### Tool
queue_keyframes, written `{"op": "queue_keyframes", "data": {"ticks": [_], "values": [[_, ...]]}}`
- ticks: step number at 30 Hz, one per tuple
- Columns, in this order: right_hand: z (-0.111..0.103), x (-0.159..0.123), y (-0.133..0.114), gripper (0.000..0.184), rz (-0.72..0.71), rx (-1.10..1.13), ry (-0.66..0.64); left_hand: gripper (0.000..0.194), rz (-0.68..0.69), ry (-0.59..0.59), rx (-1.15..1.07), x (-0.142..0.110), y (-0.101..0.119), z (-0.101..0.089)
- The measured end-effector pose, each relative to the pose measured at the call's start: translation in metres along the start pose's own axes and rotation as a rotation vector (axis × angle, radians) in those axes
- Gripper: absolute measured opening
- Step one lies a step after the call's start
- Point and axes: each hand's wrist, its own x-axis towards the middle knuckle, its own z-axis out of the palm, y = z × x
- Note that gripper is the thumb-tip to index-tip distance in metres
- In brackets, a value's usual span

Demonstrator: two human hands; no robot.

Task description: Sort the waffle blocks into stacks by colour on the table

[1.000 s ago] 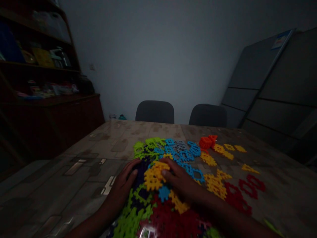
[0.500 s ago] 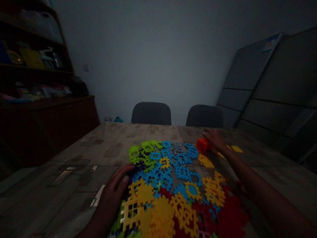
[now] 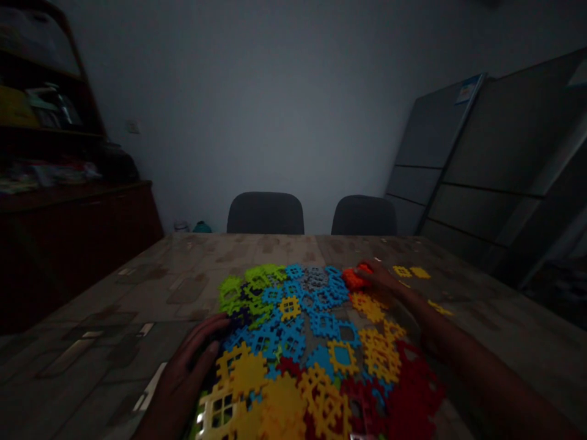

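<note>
A pile of plastic interlocking building pieces, yellow [image 3: 282,403], blue [image 3: 323,324], lime green [image 3: 265,276], grey [image 3: 315,277] and dark red [image 3: 415,400], spreads over the table. My left hand [image 3: 195,354] rests at the pile's left edge, thumb and fingers apart, fingertips beside dark purple pieces [image 3: 239,318]. At the far right of the pile, my right hand [image 3: 383,280] has its fingers closed over a cluster of orange-red interlocking pieces [image 3: 353,279]. Its fingertips partly cover that cluster. Just in front of it lie more yellow pieces [image 3: 368,307].
A few yellow pieces [image 3: 419,272] lie apart on the patterned tabletop [image 3: 183,287], right of my right hand. Two dark chairs [image 3: 266,214] stand behind the table. A shelf cabinet [image 3: 82,214] is at left, grey panelled doors [image 3: 415,146] at right.
My right hand has come from beside the orange-red pieces to over them, and the cluster now looks lower and wider. My left hand stays by the pile. The view has turned slightly right.
</note>
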Motion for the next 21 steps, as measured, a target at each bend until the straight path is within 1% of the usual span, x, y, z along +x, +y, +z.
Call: {"op": "queue_keyframes", "data": {"ticks": [2, 4, 7, 9, 10, 11, 12, 14, 16, 17, 18, 19, 20, 21], "values": [[0.004, -0.008, 0.002, 0.034, 0.003, 0.027, 0.0, 0.047, -0.007, -0.006, 0.008, 0.0, 0.004, -0.001], [0.011, -0.016, 0.003, 0.031, 0.002, 0.055, -0.004, 0.049, -0.013, -0.01, 0.003, 0.0, 0.005, -0.001], [0.032, -0.03, -0.002, 0.029, -0.008, 0.087, -0.02, 0.05, 0.0, -0.005, 0.003, 0.0, 0.005, -0.001], [0.051, -0.045, -0.011, 0.034, -0.078, 0.079, -0.049, 0.051, 0.008, -0.002, 0.014, 0.0, 0.005, -0.001], [0.06, -0.055, -0.019, 0.036, -0.172, 0.046, -0.084, 0.051, 0.006, -0.003, 0.02, 0.0, 0.004, -0.002], [0.069, -0.065, -0.027, 0.036, -0.263, 0.021, -0.143, 0.051, 0.001, -0.006, 0.024, 0.001, 0.004, -0.003], [0.076, -0.074, -0.035, 0.035, -0.34, 0.012, -0.233, 0.052, -0.008, -0.01, 0.026, 0.001, 0.003, -0.004], [0.083, -0.09, -0.051, 0.046, -0.473, 0.011, -0.43, 0.052, -0.034, -0.015, 0.026, 0.002, 0.0, -0.006], [0.078, -0.093, -0.059, 0.057, -0.574, 0.0, -0.602, 0.052, -0.058, -0.009, 0.036, 0.003, -0.004, -0.008], [0.072, -0.088, -0.06, 0.06, -0.602, -0.015, -0.641, 0.051, -0.067, -0.008, 0.042, 0.003, -0.008, -0.009], [0.064, -0.08, -0.058, 0.059, -0.597, -0.037, -0.627, 0.05, -0.074, -0.007, 0.044, 0.003, -0.011, -0.01], [0.054, -0.068, -0.054, 0.055, -0.564, -0.061, -0.564, 0.049, -0.076, -0.008, 0.043, 0.003, -0.014, -0.01], [0.043, -0.054, -0.048, 0.044, -0.505, -0.079, -0.441, 0.047, -0.075, -0.01, 0.039, 0.003, -0.018, -0.009], [0.031, -0.04, -0.04, 0.032, -0.378, -0.109, -0.269, 0.046, -0.074, -0.013, 0.035, 0.003, -0.021, -0.009]]}}
